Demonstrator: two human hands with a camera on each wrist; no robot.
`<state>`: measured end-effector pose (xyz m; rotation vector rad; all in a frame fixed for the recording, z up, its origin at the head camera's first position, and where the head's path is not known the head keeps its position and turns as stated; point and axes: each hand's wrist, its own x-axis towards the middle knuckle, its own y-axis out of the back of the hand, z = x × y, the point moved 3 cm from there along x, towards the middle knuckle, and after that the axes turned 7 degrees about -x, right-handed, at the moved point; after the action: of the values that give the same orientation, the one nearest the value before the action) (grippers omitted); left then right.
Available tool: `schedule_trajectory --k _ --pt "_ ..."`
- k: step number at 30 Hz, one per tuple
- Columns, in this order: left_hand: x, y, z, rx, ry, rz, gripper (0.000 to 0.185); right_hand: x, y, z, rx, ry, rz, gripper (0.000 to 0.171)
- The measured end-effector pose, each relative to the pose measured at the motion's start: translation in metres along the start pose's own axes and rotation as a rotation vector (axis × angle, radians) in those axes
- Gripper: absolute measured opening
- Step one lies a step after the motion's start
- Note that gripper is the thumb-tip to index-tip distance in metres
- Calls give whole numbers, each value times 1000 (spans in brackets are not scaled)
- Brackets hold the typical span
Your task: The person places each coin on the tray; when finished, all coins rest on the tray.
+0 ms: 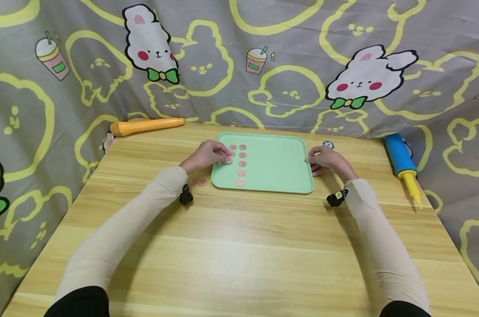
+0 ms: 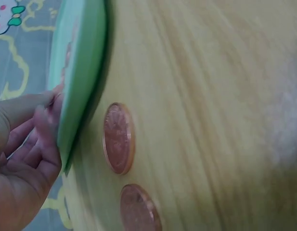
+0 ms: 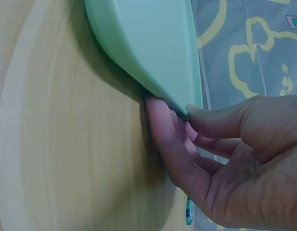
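Two copper coins on the wooden table, just left of the green tray, beside the left forearm. Further right, left hand over the tray's left edge, fingers curled down to a coin at the end of the rows of coins laid on the tray's left part; cannot tell from the wrist view whether pinched or merely touched. Tray flat between both hands. At its right edge, right hand gripping the rim, thumb on top, fingers tucked beneath. Orange pump far left by the cloth backdrop, blue pump far right.
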<state>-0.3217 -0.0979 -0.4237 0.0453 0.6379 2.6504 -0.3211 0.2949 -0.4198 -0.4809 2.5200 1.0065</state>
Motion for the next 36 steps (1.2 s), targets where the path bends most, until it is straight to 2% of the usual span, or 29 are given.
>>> schedule_trajectory --k 12,18,21,30,36 --pt "1 -9 -3 -14 30 -11 10 2 0 1 -33 -7 5 19" --pt "0 -7 -1 98 -1 -1 13 2 -2 1 -18 3 3 21" --pt "0 -6 -1 115 -20 7 14 2 -1 2 -12 7 4 22" --pt "1 -6 -3 95 -39 1 11 7 -1 4 -6 -17 -8 23" --pt "-2 1 -7 -15 -53 -1 14 5 -1 2 -14 -18 -20 23"
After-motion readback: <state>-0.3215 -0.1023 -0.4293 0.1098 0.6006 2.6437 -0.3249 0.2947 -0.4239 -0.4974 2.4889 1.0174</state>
